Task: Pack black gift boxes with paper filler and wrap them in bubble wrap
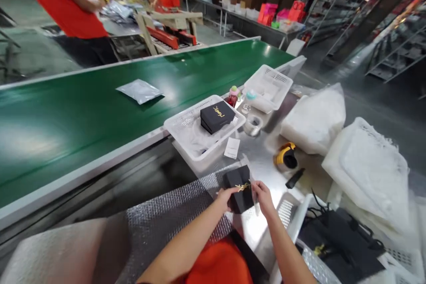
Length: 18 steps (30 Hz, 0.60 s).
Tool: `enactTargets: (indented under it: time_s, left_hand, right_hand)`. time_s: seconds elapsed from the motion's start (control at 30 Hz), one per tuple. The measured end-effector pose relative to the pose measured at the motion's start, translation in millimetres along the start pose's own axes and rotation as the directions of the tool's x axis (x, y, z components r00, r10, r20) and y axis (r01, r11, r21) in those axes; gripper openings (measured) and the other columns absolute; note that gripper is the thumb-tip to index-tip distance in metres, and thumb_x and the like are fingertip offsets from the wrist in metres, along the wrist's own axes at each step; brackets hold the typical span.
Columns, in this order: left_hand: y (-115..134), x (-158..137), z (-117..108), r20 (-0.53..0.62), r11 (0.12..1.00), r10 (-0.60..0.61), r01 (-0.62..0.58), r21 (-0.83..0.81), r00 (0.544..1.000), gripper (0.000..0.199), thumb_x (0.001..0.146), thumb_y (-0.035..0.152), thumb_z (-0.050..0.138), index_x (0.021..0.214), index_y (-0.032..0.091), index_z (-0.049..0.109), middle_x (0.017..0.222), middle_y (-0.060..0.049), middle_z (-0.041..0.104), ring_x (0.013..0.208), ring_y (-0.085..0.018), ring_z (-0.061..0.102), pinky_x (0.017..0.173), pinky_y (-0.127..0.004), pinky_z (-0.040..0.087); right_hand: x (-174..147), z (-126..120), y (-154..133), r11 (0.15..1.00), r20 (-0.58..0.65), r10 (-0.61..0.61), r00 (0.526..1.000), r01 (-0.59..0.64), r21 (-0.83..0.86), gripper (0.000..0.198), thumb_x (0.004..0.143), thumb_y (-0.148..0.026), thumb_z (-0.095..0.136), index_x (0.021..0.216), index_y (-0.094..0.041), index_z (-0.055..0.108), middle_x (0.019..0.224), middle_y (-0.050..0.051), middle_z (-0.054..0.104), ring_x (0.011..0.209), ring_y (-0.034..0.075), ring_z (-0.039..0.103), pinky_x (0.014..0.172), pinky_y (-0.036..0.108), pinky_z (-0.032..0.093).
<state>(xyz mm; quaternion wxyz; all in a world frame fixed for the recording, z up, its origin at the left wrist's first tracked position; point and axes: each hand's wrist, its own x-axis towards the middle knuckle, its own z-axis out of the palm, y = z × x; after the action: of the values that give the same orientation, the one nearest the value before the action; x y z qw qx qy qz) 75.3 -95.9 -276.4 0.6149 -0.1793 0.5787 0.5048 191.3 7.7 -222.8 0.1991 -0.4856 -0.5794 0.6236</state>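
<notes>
A black box (242,199) with a gold logo lies on the end of a sheet of bubble wrap (173,213) in front of me. My left hand (226,197) closes on the box's left side, with a finger across the top near the logo. At the box's right edge, my right hand (262,195) pinches the clear end of the bubble wrap. The wrap runs away to the left, towards a pale roll at the lower left. Just beyond the box lies a white card (232,147).
A white basket (173,126) holds another black box (218,115). Behind it runs a green conveyor (83,106) carrying a grey mailer bag (140,91). On the right are a yellow-and-black tape dispenser (286,156), white foam sheets (366,173) and black bags (342,239). People in orange stand across the conveyor.
</notes>
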Motion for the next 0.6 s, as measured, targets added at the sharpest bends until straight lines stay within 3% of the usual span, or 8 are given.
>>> enactTargets:
  time_s: [0.27,0.47,0.6]
  left_hand:
    - [5,-23,-27,-0.009,0.998,-0.058,0.058,-0.008,0.998,0.028,0.074,0.027,0.077,0.095,0.019,0.061,0.08,-0.004,0.07,0.072,-0.023,0.069,0.075,-0.045,0.058]
    - [5,-23,-29,-0.001,0.998,-0.066,0.066,0.017,0.998,0.028,0.072,0.027,0.08,0.091,0.016,0.063,0.079,-0.006,0.07,0.071,-0.024,0.069,0.075,-0.045,0.058]
    - [2,-24,-23,0.006,0.999,-0.038,0.038,0.028,0.999,0.029,0.075,0.024,0.078,0.098,0.016,0.063,0.081,-0.006,0.072,0.073,-0.023,0.07,0.075,-0.044,0.059]
  right_hand:
    - [43,-52,-17,0.99,-0.19,-0.113,0.975,0.095,-0.1,0.046,0.062,-0.065,0.062,0.065,-0.021,0.051,0.059,-0.003,0.048,0.06,0.012,0.044,0.061,0.027,0.039]
    - [77,-103,-25,0.973,-0.253,-0.06,0.965,0.0,-0.23,0.039,0.055,-0.055,0.068,0.063,-0.017,0.058,0.053,-0.002,0.051,0.053,0.012,0.044,0.053,0.026,0.036]
    - [92,-122,-20,0.949,-0.295,-0.044,0.955,-0.052,-0.311,0.029,0.056,-0.045,0.067,0.06,-0.016,0.06,0.052,-0.001,0.054,0.052,0.012,0.045,0.053,0.026,0.036]
